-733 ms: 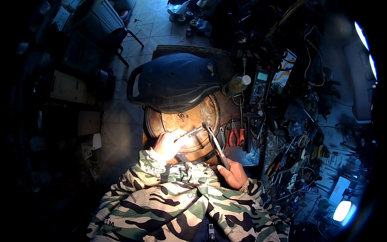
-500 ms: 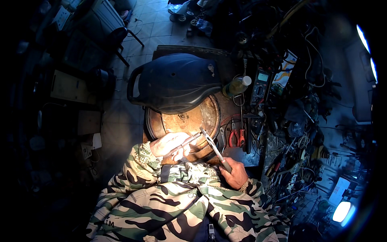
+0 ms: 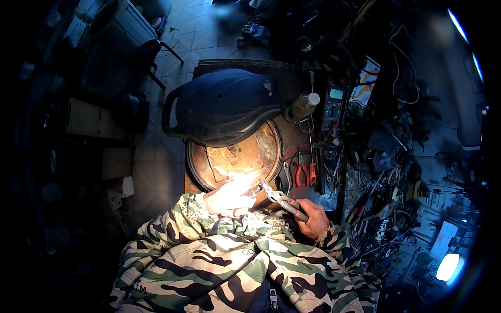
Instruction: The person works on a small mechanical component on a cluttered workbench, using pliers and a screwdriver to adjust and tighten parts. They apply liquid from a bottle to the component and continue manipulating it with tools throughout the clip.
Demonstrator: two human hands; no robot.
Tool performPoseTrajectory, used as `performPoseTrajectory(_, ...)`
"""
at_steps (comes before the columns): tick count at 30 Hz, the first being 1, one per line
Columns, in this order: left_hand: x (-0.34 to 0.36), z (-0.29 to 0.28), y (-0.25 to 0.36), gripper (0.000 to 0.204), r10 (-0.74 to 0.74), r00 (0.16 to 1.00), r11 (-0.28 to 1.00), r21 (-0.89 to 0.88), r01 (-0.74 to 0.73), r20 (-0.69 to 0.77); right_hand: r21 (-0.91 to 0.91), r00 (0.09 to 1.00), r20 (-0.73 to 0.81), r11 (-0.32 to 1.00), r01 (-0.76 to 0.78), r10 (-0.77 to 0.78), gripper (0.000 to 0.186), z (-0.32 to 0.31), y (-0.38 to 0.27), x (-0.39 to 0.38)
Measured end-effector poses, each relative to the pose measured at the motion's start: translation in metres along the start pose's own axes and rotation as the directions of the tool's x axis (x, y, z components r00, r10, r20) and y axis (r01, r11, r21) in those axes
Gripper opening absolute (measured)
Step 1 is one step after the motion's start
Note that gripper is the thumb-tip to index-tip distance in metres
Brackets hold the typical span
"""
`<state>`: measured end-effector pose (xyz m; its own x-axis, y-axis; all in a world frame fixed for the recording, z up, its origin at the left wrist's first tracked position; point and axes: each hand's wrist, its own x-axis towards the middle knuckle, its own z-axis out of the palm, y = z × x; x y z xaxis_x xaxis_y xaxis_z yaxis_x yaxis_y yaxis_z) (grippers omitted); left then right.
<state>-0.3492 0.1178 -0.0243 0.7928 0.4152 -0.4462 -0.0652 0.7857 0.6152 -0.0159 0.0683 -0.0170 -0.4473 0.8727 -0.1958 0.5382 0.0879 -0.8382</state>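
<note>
Bright glare washes out my left hand [image 3: 229, 199], which is closed around a slim rod-like metal piece [image 3: 257, 189]; only its dark end shows clearly. My right hand [image 3: 313, 218] grips a pair of pliers [image 3: 277, 196] by the handles. The pliers' metal jaws point up and left and are close to the end of the rod. Whether they touch it I cannot tell. Both hands are over the near edge of a round, rusty metal plate with a raised rim [image 3: 278, 151].
A large black plastic cover [image 3: 224, 104] overlaps the plate's far side. To the right lie red-handled pliers [image 3: 302, 175], a bottle with a white cap [image 3: 302, 107] and a multimeter [image 3: 333, 107]. Cluttered tools and wires [image 3: 376, 208] fill the right side.
The pliers have turned, with their handles now seen spread, and my right hand has shifted slightly right. My left hand has come nearer my body, into stronger glare.
</note>
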Motion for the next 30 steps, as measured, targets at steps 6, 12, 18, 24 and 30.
performPoseTrajectory(6,0.015,0.049,-0.009,0.028,0.687,0.6,0.418,0.898,0.136,-0.411,0.042,0.985,0.006,0.984,-0.17,0.17,0.032,0.01,-0.012,-0.004)
performPoseTrajectory(12,0.023,0.053,-0.015,0.032,0.905,0.356,0.148,0.959,0.243,-0.23,0.1,0.965,-0.001,0.96,-0.26,0.261,0.028,0.022,-0.02,-0.005)
performPoseTrajectory(18,0.02,0.043,-0.016,0.032,0.871,0.456,0.143,0.983,0.119,-0.182,0.105,0.932,0.041,0.926,-0.363,0.36,0.028,0.019,-0.032,-0.007)
performPoseTrajectory(24,-0.01,0.023,0.018,0.033,0.041,0.999,0.995,-0.094,-0.041,-0.003,0.055,0.996,-0.068,0.997,-0.061,0.065,0.034,0.014,-0.013,-0.019)
performPoseTrajectory(30,0.015,0.047,0.0,0.039,0.697,0.663,0.466,0.875,-0.133,-0.271,0.023,0.987,-0.047,0.988,-0.153,0.154,0.042,0.011,-0.011,-0.022)
